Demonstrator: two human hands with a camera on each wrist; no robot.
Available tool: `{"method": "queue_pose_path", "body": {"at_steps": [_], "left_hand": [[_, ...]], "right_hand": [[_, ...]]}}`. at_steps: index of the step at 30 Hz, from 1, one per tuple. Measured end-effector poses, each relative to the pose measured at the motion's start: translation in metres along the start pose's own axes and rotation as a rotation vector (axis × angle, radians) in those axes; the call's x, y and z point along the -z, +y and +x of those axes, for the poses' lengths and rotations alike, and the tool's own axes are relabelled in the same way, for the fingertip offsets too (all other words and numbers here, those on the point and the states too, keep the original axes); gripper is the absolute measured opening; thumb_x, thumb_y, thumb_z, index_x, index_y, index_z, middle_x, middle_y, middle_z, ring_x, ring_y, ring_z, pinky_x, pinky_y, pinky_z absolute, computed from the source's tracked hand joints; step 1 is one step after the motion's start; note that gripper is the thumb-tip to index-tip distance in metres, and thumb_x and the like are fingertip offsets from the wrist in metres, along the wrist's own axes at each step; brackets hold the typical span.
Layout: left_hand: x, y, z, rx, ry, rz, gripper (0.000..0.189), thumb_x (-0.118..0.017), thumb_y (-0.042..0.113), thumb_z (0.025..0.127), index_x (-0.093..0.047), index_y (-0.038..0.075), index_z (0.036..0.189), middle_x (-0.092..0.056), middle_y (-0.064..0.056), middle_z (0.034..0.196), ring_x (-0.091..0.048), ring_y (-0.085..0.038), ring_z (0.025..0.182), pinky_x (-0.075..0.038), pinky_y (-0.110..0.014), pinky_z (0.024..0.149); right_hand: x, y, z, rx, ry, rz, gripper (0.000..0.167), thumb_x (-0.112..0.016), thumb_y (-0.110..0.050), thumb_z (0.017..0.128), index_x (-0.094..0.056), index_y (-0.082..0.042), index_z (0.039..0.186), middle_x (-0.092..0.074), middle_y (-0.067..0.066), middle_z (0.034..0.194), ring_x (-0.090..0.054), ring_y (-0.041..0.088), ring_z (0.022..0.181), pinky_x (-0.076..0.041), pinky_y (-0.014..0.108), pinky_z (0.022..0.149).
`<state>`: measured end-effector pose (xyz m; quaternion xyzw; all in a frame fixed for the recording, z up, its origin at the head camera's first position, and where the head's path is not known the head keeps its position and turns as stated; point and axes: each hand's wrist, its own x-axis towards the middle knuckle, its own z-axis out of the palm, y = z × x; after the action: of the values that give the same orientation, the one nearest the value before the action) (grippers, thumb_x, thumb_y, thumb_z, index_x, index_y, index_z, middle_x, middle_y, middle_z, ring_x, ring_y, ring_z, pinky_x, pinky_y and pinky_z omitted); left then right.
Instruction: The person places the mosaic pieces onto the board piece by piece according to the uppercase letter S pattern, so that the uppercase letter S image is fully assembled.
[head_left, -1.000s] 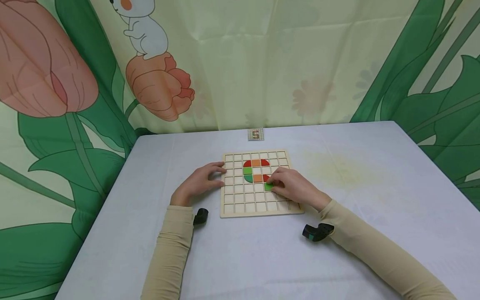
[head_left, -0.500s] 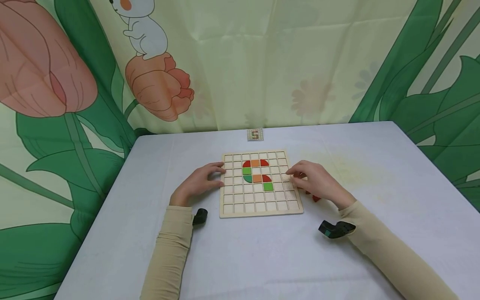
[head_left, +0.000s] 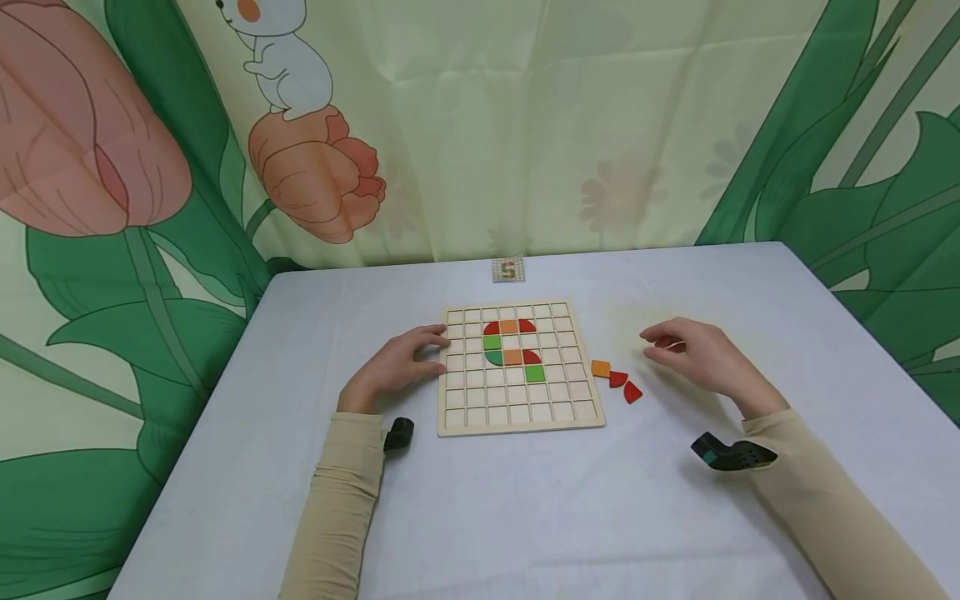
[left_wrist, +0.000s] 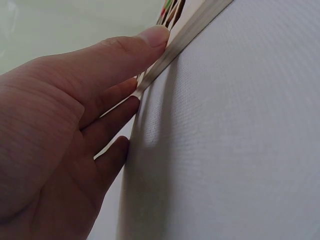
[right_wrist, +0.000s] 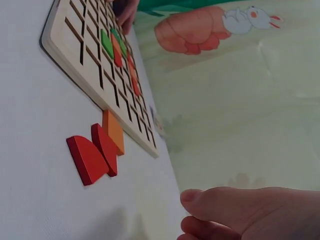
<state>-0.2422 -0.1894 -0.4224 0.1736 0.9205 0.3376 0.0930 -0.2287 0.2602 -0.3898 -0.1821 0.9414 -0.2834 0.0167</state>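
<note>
On the white-covered worktop (head_left: 480, 517), the gridded wooden board (head_left: 477, 397) is probably best steadied with light contact at its rim, since a firm push could slide it. The left hand (head_left: 401, 358) suits that: fingers spread, thumb touching the board's left edge, nothing pinched. The right hand (head_left: 693, 354) hangs to the right, clear of the board, its grip loosely curled with a narrow gap between thumb and forefinger; no piece shows in it. For a clean pick-up, that gap should widen a little and meet opposite sides of a piece. The orange square (head_left: 601, 368) lies just beside the board's right edge, with two red pieces (head_left: 633, 392) next to it.
</note>
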Motion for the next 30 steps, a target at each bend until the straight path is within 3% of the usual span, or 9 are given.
{"method": "queue_pose_path", "body": {"at_steps": [9,30], "left_hand": [[0.0,0.0,0.001,-0.001,0.004,-0.007,0.044,-0.075,0.022,0.088,-0.063,0.009,0.128,-0.04,-0.003,0.153,-0.03,-0.023,0.144,-0.026,-0.042,0.116],[0.0,0.003,0.0,0.004,-0.002,-0.003,0.045,-0.074,0.021,0.088,-0.062,0.007,0.129,-0.04,-0.004,0.153,-0.029,-0.024,0.144,-0.026,-0.042,0.116]], "right_hand": [[0.004,0.014,-0.005,-0.08,-0.127,-0.031,0.042,-0.068,-0.022,0.092,-0.061,0.005,0.124,-0.064,0.017,0.113,-0.059,0.033,0.103,-0.051,0.051,0.089],[-0.015,-0.001,-0.004,0.005,-0.132,0.017,0.039,-0.073,-0.018,0.088,-0.065,0.003,0.12,-0.066,0.014,0.111,-0.06,0.028,0.099,-0.052,0.047,0.087]]}}
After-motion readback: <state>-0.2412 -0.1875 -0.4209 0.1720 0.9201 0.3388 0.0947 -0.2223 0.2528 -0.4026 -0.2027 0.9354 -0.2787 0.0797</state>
